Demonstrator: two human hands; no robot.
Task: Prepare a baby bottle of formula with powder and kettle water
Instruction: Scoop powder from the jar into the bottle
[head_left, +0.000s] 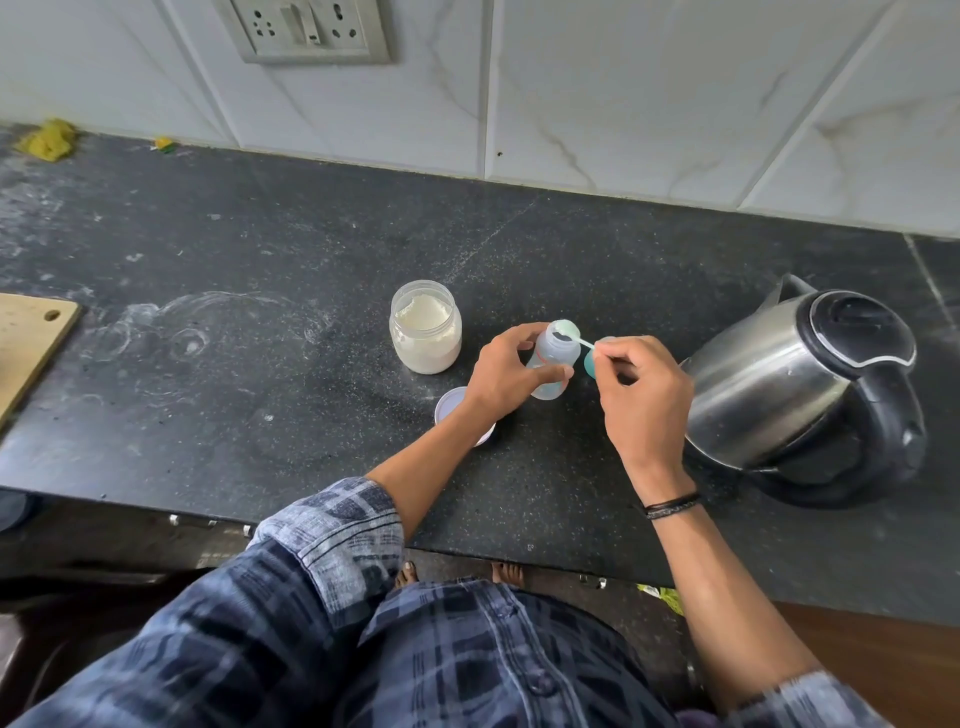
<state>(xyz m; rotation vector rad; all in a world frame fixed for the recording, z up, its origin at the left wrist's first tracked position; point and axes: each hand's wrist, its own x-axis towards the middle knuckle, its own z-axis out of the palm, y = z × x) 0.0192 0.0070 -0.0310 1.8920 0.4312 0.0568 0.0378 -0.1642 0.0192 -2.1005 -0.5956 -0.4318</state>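
Observation:
A small clear baby bottle (557, 358) stands open on the dark counter, and my left hand (506, 371) grips its body. My right hand (641, 392) pinches the handle of a pale green scoop (569, 330), whose bowl sits tipped over the bottle's mouth. To the left an open clear jar (425, 326) holds white formula powder. The jar's white lid (451, 410) lies flat below it, partly under my left wrist. A steel kettle (802, 387) with a black lid and handle stands at the right. A teal piece (591, 364) peeks out behind my right fingers.
The counter (260, 291) is dark speckled stone with white smears at the left. A wooden cutting board (28, 343) pokes in at the left edge. A tiled wall with a socket plate (311, 28) runs along the back. Yellow scraps (48, 137) lie at the far left.

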